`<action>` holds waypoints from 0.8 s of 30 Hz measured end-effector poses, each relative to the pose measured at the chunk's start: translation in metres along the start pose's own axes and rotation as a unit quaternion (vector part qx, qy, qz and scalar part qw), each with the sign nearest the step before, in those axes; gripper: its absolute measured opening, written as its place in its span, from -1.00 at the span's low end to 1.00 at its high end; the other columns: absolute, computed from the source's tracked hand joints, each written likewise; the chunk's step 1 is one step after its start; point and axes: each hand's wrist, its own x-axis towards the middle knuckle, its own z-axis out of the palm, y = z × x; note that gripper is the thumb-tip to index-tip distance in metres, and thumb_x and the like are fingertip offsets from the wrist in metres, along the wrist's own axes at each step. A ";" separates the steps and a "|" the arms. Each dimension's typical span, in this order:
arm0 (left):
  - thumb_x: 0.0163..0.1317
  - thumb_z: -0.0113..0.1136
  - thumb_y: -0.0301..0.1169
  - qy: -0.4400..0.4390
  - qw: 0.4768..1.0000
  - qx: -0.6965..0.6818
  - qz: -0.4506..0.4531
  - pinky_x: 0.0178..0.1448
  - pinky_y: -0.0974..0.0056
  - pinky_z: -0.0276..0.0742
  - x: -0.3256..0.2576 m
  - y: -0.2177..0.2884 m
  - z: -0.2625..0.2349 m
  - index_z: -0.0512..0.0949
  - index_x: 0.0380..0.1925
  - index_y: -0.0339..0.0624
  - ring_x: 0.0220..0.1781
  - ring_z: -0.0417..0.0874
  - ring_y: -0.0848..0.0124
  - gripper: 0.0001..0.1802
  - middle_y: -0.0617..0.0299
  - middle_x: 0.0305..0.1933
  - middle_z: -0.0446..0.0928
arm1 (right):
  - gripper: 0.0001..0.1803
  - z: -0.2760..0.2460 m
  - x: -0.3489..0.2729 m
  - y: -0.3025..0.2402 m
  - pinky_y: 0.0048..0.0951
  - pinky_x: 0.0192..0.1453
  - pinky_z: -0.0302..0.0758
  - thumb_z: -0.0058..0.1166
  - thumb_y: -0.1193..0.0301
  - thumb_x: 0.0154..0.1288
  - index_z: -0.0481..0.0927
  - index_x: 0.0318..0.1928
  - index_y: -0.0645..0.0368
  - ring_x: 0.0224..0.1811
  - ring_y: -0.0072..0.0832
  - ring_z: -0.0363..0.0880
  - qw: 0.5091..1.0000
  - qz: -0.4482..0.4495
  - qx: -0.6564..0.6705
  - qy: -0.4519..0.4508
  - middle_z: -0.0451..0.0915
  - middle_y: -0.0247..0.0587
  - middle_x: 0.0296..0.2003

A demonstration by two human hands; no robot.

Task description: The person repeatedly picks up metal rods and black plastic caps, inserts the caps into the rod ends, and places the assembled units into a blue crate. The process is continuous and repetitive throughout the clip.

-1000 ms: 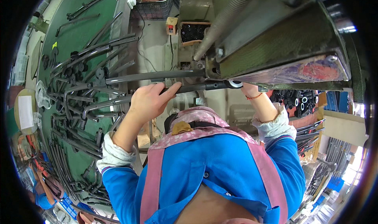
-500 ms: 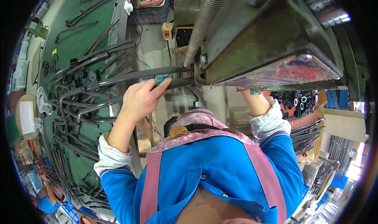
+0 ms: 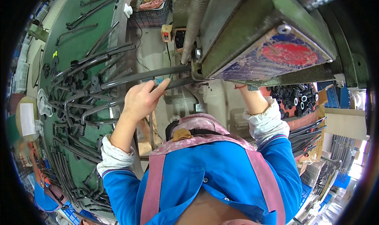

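Observation:
My left hand [image 3: 140, 100] is closed around the lower of two dark metal tubes [image 3: 179, 82], which belong to a bent tube frame. A small bit of blue material [image 3: 158, 81] shows at its fingertips. The upper tube [image 3: 146, 75] runs alongside, and both tubes reach rightward to the green machine head [image 3: 272, 55]. My right forearm goes up under that machine head; of my right hand [image 3: 239, 86] only the wrist end with a red cord shows. Its fingers are hidden behind the machine.
Several black tube frames [image 3: 75, 144] lie on the green table [image 3: 75, 39] at the left. A metal spring [image 3: 196, 19] slants down beside the machine. Black rings and fittings [image 3: 294, 98] lie in a red container at the right. A black crate [image 3: 148, 17] stands at the back. Another person [image 3: 45, 195] is at lower left.
The view has shifted a little, so more of the machine's red and blue label shows. My left hand keeps its grip on the tube. The person at lower left has moved.

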 end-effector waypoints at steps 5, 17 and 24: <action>0.04 0.36 -0.39 -0.018 0.999 -0.028 -0.004 -0.47 0.20 0.48 0.000 -0.002 0.005 0.59 0.05 0.07 -0.51 0.55 0.30 -0.51 0.27 -0.53 0.36 | -0.65 0.011 0.004 0.009 -0.36 0.24 0.39 -0.06 0.17 0.42 0.47 0.03 0.14 0.08 -0.38 0.43 0.999 0.011 0.036 0.010 0.55 -0.14 0.00; 0.17 0.26 -0.30 -0.046 0.997 -0.047 -0.033 -0.37 0.18 0.55 -0.013 -0.009 0.029 0.58 0.07 0.09 -0.40 0.65 0.23 -0.59 0.23 -0.43 0.55 | -0.66 0.029 0.003 0.057 -0.37 0.22 0.40 -0.06 0.17 0.42 0.48 0.00 0.14 0.06 -0.39 0.44 0.977 0.050 0.206 -0.002 0.56 -0.13 -0.03; 0.01 0.31 -0.44 0.053 0.992 0.096 -0.066 0.21 0.04 0.33 -0.048 -0.045 0.001 0.45 0.19 -0.07 0.11 0.47 0.13 -0.36 0.09 0.04 0.47 | -0.66 0.017 0.015 0.111 -0.38 0.21 0.41 -0.05 0.17 0.42 0.48 -0.01 0.14 0.05 -0.40 0.45 0.901 0.086 0.422 -0.059 0.56 -0.13 -0.04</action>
